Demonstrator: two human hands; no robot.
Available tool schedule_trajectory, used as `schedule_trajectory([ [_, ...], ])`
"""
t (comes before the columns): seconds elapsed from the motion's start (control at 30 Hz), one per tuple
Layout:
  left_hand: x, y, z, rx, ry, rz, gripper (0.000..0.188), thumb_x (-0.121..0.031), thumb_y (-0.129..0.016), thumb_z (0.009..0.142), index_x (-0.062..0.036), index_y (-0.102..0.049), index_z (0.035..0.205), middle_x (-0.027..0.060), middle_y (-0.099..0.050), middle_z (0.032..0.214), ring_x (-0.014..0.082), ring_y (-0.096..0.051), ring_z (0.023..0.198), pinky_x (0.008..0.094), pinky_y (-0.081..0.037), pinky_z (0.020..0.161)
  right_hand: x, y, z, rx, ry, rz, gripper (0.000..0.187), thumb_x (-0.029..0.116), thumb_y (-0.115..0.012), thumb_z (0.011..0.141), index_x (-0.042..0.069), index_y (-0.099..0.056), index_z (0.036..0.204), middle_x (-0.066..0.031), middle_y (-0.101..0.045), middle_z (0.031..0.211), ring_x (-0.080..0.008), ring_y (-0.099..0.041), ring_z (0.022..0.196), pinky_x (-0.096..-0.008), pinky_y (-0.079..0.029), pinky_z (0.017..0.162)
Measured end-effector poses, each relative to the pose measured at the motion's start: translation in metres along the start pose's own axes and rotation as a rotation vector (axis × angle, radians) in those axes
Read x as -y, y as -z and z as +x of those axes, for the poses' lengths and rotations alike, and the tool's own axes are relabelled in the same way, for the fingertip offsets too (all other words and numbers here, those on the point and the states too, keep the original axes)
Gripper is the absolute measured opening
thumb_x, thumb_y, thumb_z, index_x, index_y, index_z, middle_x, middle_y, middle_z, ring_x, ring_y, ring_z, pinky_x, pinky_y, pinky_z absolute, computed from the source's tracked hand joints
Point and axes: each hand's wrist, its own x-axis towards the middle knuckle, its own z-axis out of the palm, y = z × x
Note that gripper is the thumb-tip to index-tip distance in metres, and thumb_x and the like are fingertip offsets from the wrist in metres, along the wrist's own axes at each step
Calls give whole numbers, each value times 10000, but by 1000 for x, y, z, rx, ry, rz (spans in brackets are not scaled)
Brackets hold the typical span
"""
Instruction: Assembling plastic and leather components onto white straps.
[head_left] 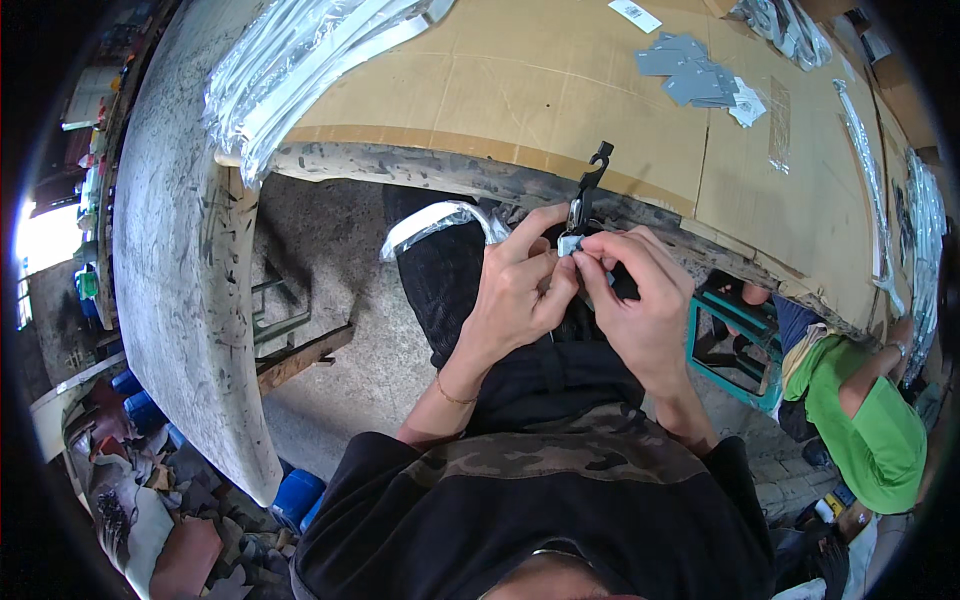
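Observation:
Above my lap, my left hand (520,285) and my right hand (640,285) meet with fingertips pinched. Between them is a small pale-blue piece (569,245), which the right thumb and fingers grip; its kind I cannot make out. Just beyond it, at the left fingers, a black plastic hook-shaped hanger (590,188) with a shiny metal part at its lower end points toward the table. The left hand is closed around that end. A white strap in clear plastic (440,222) curves over my leg and runs in behind the left hand.
Cardboard (560,75) covers the table ahead. On it lie a bundle of plastic-wrapped white straps (310,70), grey tags (690,70) and a wrapped strap (868,190). A person in a green shirt (860,420) sits at the right, near a teal-framed stool (735,345).

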Motion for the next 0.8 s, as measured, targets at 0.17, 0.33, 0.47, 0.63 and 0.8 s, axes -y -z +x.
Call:
schedule_trajectory([
  [0.17,-7,3,5,40,-27,65,119,0,-624,676,98,-578,627,187,-633,1042,173,-545,459,294,-433,422,0,14,3,168,-194,113,168,-37,-702,752,3,-628,897,-91,-601,757,-200,-589,643,-294,-470,561],
  [0.33,-5,5,7,72,-115,122,82,6,-606,662,86,-617,677,196,-636,1037,156,-536,455,268,-424,424,0,14,3,191,-193,123,147,-29,-692,765,2,-621,891,-96,-601,768,-206,-589,645,-303,-473,572],
  [0.47,-8,4,6,56,-162,142,79,2,-609,647,75,-611,677,190,-639,1027,167,-534,456,270,-431,434,-1,11,0,141,-187,110,135,-32,-687,768,-3,-616,878,-98,-607,776,-214,-593,657,-309,-476,582],
  [0.63,-14,3,9,31,-132,124,74,6,-605,643,73,-606,674,183,-641,1034,159,-529,468,266,-422,437,-1,9,-2,99,-155,106,148,-38,-683,766,-8,-624,898,-103,-602,799,-231,-581,674,-317,-470,582],
  [0.8,-14,4,9,-14,-5,23,78,10,-626,684,66,-638,736,155,-646,998,133,-527,464,257,-417,423,-1,4,-2,56,-25,30,174,-56,-682,754,-9,-635,914,-105,-598,821,-246,-577,693,-319,-467,578],
])
